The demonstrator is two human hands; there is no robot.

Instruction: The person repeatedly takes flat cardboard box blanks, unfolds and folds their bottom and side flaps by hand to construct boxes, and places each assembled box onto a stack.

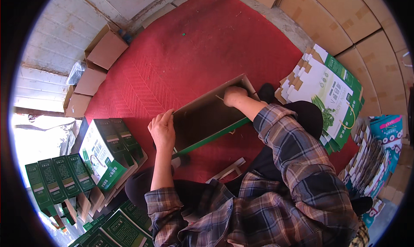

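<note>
A long cardboard box [202, 140], green outside and brown within, lies open between my legs. At its left end, my left hand [163, 129] grips the wall with the fingers bent over the edge. My right hand [236, 96] reaches inside near the far right end, its fingers curled closed. A thin tan strand shows beside those fingers; whether it is held is hidden. Along the near green wall, a small loop of tan cord sticks out.
Flattened green-and-white cartons [332, 91] are stacked at right, with blue cartons [384, 139] behind. Folded green boxes [108, 147] stand at left. Brown cartons [105, 46] line the far-left wall, and larger ones [327, 14] rise at far right. A red carpet [194, 44] covers the floor.
</note>
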